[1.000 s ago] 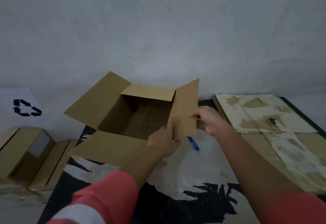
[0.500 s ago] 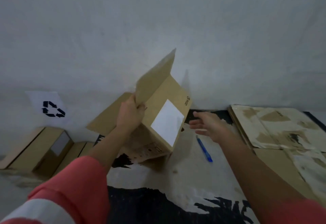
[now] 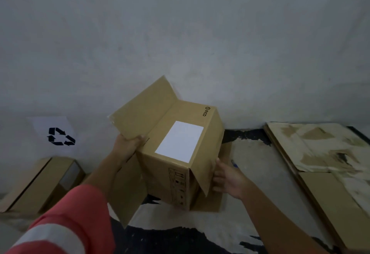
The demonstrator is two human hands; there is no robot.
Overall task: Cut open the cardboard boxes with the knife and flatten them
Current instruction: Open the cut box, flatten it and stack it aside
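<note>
A recycling sign (image 3: 60, 136) hung on the grey wall (image 3: 180, 33) at left. On the black-and-white mat (image 3: 256, 153) the left hand (image 3: 128, 146) gripped a flap of the cardboard box (image 3: 180, 153), the right hand (image 3: 226, 177) pressed open-fingered against its side; flattened cardboard (image 3: 320, 153) lay right

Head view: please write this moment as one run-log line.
cardboard box: white label up, flaps loose | left hand: grips upper flap | right hand: touches side flap | knife: on mat behind right hand
</note>
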